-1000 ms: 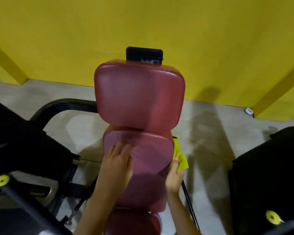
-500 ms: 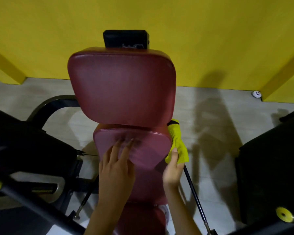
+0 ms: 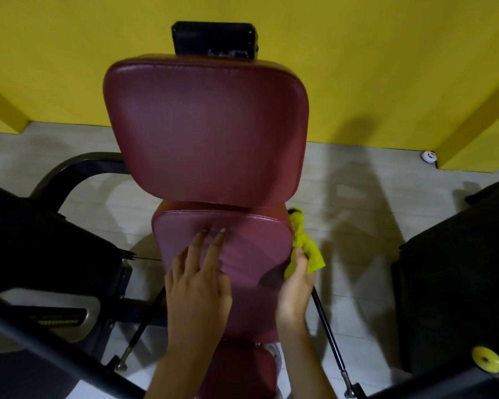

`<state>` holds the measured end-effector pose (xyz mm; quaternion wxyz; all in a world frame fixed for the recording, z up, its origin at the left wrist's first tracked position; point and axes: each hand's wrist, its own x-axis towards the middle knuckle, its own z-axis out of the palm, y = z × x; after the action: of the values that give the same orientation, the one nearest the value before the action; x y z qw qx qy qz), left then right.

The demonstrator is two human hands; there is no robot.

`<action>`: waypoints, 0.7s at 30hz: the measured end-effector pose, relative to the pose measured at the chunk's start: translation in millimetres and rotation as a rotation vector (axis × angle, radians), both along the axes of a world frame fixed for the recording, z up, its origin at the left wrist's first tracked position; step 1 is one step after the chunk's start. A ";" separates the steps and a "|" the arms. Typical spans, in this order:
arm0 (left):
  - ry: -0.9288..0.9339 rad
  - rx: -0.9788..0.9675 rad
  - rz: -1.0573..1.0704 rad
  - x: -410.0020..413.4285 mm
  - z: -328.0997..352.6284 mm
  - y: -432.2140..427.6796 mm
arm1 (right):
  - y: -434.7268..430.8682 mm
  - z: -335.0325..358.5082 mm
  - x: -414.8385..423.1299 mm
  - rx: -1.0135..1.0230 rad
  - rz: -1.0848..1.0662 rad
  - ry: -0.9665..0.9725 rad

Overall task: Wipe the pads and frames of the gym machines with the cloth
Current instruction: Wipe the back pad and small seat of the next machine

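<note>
1. Nearest the person, the lower pad (image 3: 239, 367) shows between the two forearms, partly hidden by them; a thin rod (image 3: 329, 332) slants down just right of the right wrist.
2. The left hand (image 3: 198, 286) lies flat on the middle pad (image 3: 251, 251), fingers straight and close together, tips toward the far edge; it holds nothing and looks to be steadying the pad; bare fingers may leave marks on a face that has to end up clean.
3. The right hand (image 3: 296, 292) sits at that pad's right edge, the thumb pinching the cloth (image 3: 304, 249); the fingers beneath are hidden, so the firmness of the grip cannot be told.
4. The cloth is bunched against the pad's side, its far end reaching up to the gap under the upper pad (image 3: 205, 133); the step looks like wiping that side edge.
5. A loose pinch could let the cloth slip to the floor (image 3: 357, 197); its trailing end could catch in the gap or on the rod; bunched so small, it would cover little per stroke and leave strips unwiped.
6. Farther off, the upper pad is broad and tilted toward the person; a hard push might swing it.
7. Behind it, a black bracket (image 3: 213, 38) stands against the yellow wall (image 3: 357, 53); tucked there, it could easily be missed.
</note>
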<state>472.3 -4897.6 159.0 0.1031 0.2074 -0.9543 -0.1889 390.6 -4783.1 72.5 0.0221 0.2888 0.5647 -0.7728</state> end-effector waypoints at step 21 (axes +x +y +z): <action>-0.028 -0.113 -0.301 45.5 -165.8 47.1 | 54.1 -199.8 56.5 0.052 0.263 -0.120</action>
<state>517.9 -4850.5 -6.8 0.0719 0.0586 -0.9850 -0.1454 447.0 -4728.9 -127.3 0.1495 0.2584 0.6151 -0.7297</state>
